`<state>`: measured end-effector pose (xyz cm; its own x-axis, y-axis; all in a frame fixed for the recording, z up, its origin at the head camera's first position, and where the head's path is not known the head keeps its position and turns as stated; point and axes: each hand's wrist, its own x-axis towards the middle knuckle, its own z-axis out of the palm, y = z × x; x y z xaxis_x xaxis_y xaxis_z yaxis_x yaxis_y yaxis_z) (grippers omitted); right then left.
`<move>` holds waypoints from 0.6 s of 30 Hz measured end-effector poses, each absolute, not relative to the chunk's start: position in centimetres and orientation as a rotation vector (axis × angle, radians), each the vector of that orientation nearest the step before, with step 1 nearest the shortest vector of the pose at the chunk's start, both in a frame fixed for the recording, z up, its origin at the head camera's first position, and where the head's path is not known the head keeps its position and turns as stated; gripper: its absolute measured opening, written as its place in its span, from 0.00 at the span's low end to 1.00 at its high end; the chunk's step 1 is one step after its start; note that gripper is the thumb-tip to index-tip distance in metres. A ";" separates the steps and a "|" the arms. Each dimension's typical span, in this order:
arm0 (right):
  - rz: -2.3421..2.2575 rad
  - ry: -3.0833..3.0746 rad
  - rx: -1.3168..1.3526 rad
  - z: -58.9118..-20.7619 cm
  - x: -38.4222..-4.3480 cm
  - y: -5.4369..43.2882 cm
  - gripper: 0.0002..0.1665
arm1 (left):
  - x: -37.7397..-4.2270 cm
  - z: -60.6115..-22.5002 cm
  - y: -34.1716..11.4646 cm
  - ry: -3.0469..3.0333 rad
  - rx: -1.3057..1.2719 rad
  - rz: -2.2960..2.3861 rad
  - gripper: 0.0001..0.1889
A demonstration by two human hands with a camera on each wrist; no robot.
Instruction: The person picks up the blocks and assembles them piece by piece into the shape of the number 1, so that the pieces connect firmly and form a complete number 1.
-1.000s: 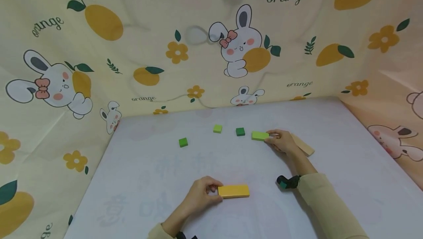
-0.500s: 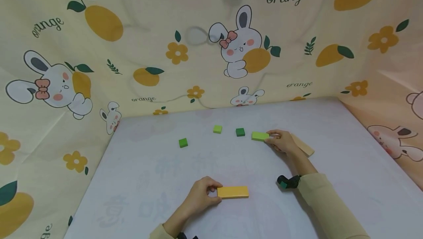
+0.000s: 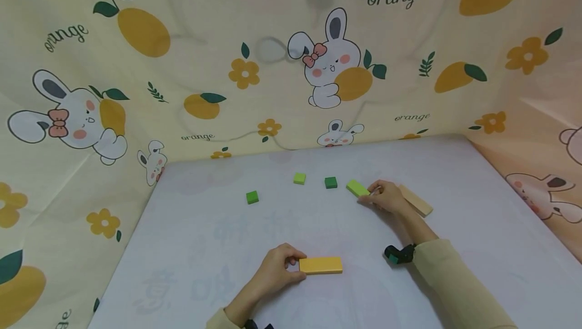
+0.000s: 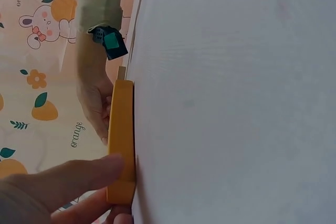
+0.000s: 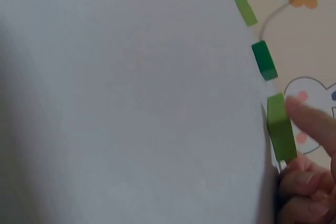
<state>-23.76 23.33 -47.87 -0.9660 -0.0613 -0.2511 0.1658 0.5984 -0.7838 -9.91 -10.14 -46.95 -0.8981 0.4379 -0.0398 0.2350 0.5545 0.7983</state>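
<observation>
My left hand (image 3: pixel 281 268) grips the left end of a long yellow block (image 3: pixel 321 265) between thumb and fingers, low over the front middle of the white table. In the left wrist view the thumb lies along one face of the yellow block (image 4: pixel 123 135). Farther back and to the right, my right hand (image 3: pixel 385 196) pinches the near end of a light green oblong block (image 3: pixel 357 188), which lies at a slant. The right wrist view shows this green block (image 5: pixel 281 129) with a fingertip at one edge and curled fingers below it.
Left of the held green block are a dark green block (image 3: pixel 330 182), a small light green block (image 3: pixel 299 178) and a mid-green block (image 3: pixel 252 197). A flat plain wooden strip (image 3: pixel 416 200) lies right behind the right hand. Printed cloth walls (image 3: pixel 245 116) border the table.
The light green block has turned from lying sideways to a slant, its right end swinging toward the front with my right hand. The left hand and yellow block have stayed almost still.
</observation>
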 end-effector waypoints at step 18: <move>-1.117 2.311 -0.460 -46.1 -27.7 25.1 0.50 | -10.3 -46.8 -10.2 2.536 0.563 1.223 0.16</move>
